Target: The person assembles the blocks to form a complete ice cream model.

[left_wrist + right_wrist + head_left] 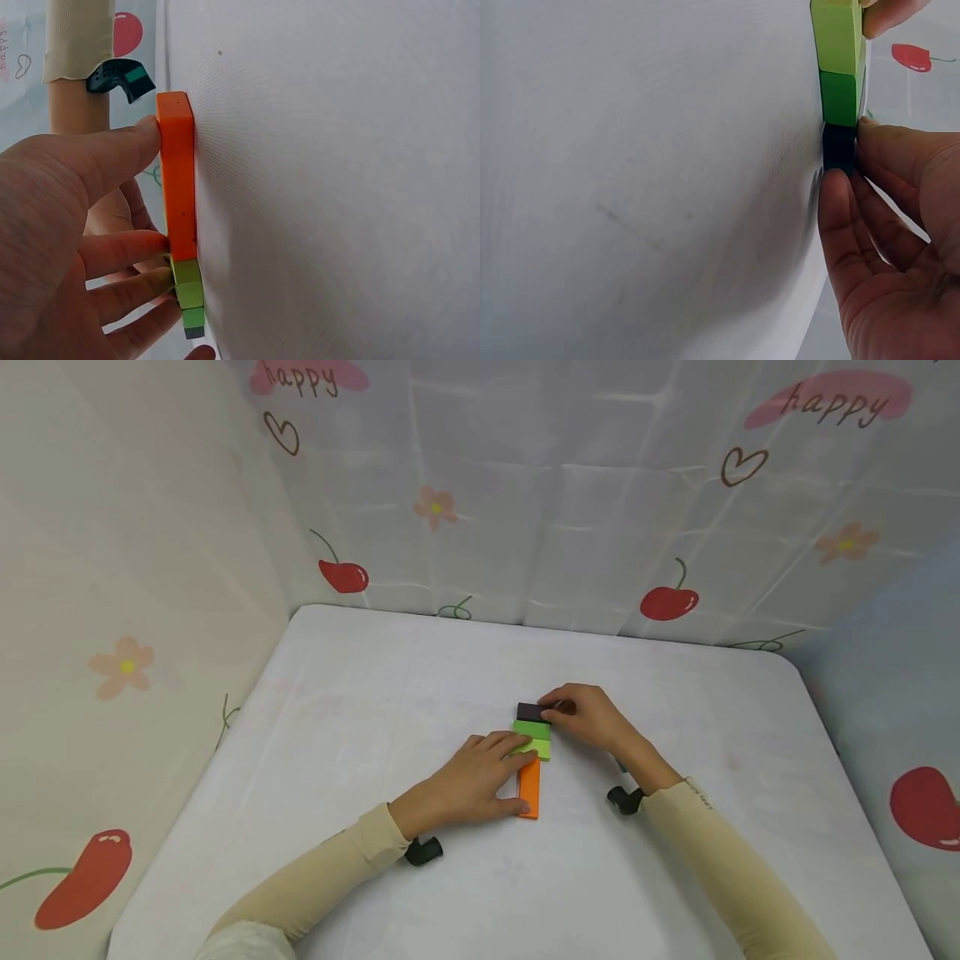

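On the white table, blocks lie end to end in a line: an orange block (pixel 529 795) nearest, then a light green block (pixel 542 749), a green block (pixel 532 728) and a black block (pixel 531 712) farthest away. My left hand (pixel 476 781) rests on the line from the left. Its thumb touches the near end of the orange block (pixel 178 176), and its fairly straight fingers lie across the far end and the light green block. With thumb and fingertips my right hand (pixel 588 717) pinches the black block (pixel 839 146) at its right end, beside the green block (pixel 838 97).
A white table (pixel 375 677) with rounded far corners stretches around the blocks. Behind it hangs a printed curtain (pixel 540 527), which also covers the left side. A black wrist camera (pixel 424 852) sits under the left wrist, another wrist camera (pixel 624 800) beside the right.
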{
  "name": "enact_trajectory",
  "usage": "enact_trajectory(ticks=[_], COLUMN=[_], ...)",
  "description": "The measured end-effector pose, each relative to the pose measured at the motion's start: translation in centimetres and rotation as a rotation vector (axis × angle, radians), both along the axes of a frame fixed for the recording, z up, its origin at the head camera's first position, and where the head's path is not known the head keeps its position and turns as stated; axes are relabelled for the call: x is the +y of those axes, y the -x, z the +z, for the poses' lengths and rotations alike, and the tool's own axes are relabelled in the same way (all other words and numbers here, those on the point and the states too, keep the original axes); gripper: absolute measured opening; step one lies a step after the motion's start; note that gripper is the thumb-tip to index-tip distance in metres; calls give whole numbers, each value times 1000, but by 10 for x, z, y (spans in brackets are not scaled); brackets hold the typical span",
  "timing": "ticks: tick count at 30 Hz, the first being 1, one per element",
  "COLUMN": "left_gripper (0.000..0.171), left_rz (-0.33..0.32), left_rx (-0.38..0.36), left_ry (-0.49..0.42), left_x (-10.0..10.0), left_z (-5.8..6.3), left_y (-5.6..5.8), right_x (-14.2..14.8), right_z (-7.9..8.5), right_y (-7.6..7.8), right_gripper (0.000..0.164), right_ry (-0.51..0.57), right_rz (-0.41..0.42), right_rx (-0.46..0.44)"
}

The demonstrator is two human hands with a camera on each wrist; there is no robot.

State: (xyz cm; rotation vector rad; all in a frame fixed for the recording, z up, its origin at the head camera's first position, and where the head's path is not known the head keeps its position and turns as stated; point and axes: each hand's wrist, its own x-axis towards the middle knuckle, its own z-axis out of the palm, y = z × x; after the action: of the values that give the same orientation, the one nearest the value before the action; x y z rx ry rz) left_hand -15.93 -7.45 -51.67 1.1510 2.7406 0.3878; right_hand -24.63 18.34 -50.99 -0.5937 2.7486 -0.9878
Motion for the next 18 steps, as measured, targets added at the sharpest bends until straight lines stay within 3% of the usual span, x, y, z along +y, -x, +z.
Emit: enact_trajectory(ticks=[18], left_gripper=[77], left_rz=[-5], left_rx=[0], left_ry=[17], left_x=[-1], left_z=[2], left_y=[1], right_x=[-5], right_z=[-1], right_y=[0], right_gripper=[24], right_ry=[-9], right_rz=[12], right_rx=[-5])
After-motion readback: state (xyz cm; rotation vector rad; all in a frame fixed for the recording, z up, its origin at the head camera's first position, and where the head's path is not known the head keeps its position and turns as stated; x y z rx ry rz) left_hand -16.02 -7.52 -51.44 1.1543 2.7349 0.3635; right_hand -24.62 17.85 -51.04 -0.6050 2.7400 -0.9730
